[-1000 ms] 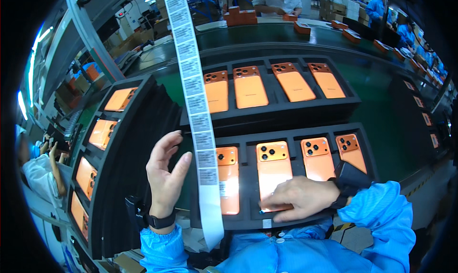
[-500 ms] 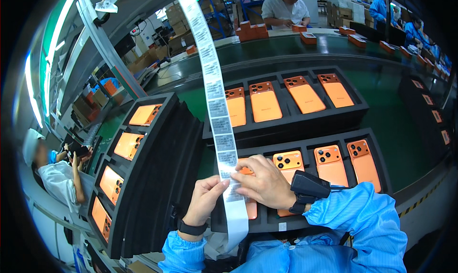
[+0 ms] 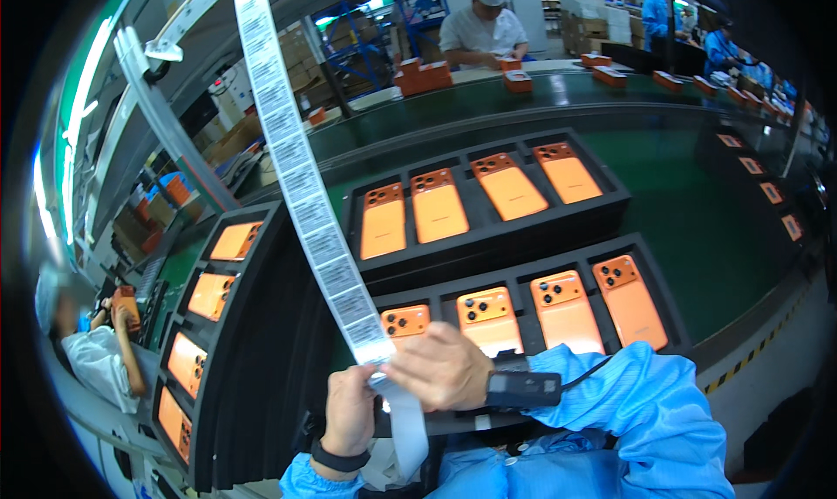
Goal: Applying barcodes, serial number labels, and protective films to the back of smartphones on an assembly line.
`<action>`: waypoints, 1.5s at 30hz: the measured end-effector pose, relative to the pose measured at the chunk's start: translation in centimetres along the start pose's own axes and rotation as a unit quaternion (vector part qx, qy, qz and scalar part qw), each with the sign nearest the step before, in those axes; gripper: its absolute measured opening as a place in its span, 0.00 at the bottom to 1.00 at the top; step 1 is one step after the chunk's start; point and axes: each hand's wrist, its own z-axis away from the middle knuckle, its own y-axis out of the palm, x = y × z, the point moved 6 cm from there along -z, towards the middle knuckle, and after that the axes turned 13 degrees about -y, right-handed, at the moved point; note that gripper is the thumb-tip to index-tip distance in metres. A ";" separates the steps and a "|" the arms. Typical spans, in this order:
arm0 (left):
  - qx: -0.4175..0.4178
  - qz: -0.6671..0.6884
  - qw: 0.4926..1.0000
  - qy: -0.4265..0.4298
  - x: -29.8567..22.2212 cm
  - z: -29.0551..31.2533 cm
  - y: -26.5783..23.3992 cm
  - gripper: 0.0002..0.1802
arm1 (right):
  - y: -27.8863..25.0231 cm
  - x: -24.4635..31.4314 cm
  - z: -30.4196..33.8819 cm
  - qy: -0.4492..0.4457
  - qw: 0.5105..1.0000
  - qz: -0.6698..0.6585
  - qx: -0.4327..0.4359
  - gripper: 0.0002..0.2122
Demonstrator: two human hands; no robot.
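Observation:
A long strip of printed white labels (image 3: 301, 181) hangs from above and runs down between my hands. My left hand (image 3: 350, 412) pinches its edge between thumb and fingers. My right hand (image 3: 446, 370) is closed at the same spot, fingertips on the strip; whether a single label is lifted there I cannot make out. Below my hands dangles the strip's blank tail (image 3: 407, 434). Just beyond lies a black foam tray (image 3: 514, 270) holding several orange phones, camera side up. The nearest phone (image 3: 405, 321) is partly covered by my right hand.
Farther back, another black tray (image 3: 488, 242) holds orange phones. A tall stack of black trays (image 3: 261, 342) stands at left, phones in its top one. A green conveyor (image 3: 645, 181) runs behind. Co-workers (image 3: 484, 32) sit across it and at left, near a metal post (image 3: 166, 106).
The view has shifted, and the strip now slants more to the left. My hands have come closer together and closed on it. At left, a co-worker now holds an orange item.

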 end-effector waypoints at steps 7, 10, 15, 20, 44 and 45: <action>-0.003 0.089 0.996 0.023 -0.3 1.5 1.0 0.15 | -1.7 -0.1 -0.9 0.059 0.997 -0.037 -0.036 0.12; 0.008 0.037 0.998 0.055 -0.3 2.1 2.1 0.14 | -2.2 -0.7 -0.3 0.113 0.987 -0.092 -0.066 0.10; -0.007 0.017 0.997 0.073 0.5 2.9 2.2 0.12 | -4.0 -0.1 -0.6 0.096 0.989 -0.090 -0.067 0.10; 0.036 0.018 0.995 0.087 0.7 3.5 2.5 0.13 | -4.0 1.0 0.0 0.038 0.996 -0.038 -0.072 0.11; 0.250 -0.563 0.703 0.356 -0.7 1.8 17.3 0.21 | -17.4 -6.0 9.5 0.279 0.955 -0.084 0.048 0.18; 0.312 -0.572 0.675 0.347 0.6 1.9 18.9 0.20 | -17.7 -6.3 9.9 0.299 0.949 -0.081 0.057 0.18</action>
